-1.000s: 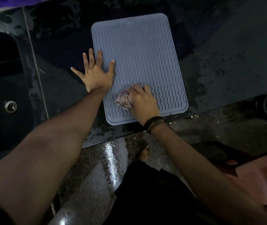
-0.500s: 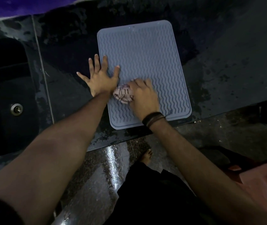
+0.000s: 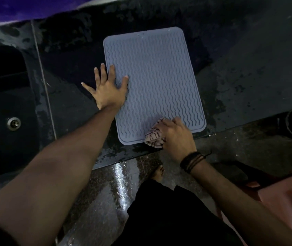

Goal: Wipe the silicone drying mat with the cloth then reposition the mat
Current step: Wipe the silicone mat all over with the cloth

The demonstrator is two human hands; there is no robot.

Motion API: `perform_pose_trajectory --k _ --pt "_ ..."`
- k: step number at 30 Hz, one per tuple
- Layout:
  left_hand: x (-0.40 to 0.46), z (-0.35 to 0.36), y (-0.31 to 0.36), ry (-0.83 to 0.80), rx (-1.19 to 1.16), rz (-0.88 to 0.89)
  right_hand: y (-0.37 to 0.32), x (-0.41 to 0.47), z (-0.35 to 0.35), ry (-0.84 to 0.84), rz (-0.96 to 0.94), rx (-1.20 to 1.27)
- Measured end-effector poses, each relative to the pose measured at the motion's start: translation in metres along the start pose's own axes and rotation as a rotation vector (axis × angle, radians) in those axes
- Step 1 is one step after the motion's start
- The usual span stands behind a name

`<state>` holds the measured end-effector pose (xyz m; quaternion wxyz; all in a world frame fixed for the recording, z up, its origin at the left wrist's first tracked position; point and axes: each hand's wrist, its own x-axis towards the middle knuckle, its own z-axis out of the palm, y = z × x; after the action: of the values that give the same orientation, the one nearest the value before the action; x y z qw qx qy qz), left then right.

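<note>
**dishrack_dan:** So where's this person at? The mat (image 3: 152, 82) is lying flat on the dark wet counter (image 3: 248, 77), long side running 12 to 6, near edge almost at the counter's front lip. The left hand (image 3: 107, 91) is spread flat, fingers straight, on the mat's 9 o'clock edge, half on the mat and half on the counter. The right hand (image 3: 174, 134) has its fingers curled over a bunched-up cloth (image 3: 154, 137), pressing it down at the mat's 6 o'clock edge, a bit toward 5.

**sudsy_meg:** Looks mid-wipe to me, repositioning not started. Good setup though. That flat left hand is what stops the mat from skating, and I'd guess silicone on a wet counter slides easily.

**dishrack_dan:** Any tips for doing it well?

**sudsy_meg:** Run the strokes along the wavy ridges, not across, so the cloth gets into the grooves. The wad is small, so overlapping passes from 6 up to 12. The 12 o'clock end has a few pale specks near the edge, so it probably needs attention. And the strip under the left hand needs a pass too, so that hand has to shift at some point.

**dishrack_dan:** Risks?

**sudsy_meg:** The cloth is hanging partly off the near edge. Pulling toward 6 could drag the mat off the lip.
</note>
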<state>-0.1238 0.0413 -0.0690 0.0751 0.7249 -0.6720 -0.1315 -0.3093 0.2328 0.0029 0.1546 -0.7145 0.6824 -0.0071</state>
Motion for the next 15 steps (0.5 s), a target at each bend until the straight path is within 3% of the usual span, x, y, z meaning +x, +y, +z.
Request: perform_pose_trajectory --k 6,10,15 --pt "-0.001 -0.002 0.001 -0.004 0.002 0.001 0.015 0.084 -0.037 0.212 0.115 0.076" --pt "-0.001 -0.003 0.002 0.004 0.007 -0.004 0.011 0.138 -0.028 0.101 0.114 0.087" --pt "0.0 0.0 0.002 0.004 0.02 -0.016 0.02 0.09 -0.006 0.133 0.068 0.078"
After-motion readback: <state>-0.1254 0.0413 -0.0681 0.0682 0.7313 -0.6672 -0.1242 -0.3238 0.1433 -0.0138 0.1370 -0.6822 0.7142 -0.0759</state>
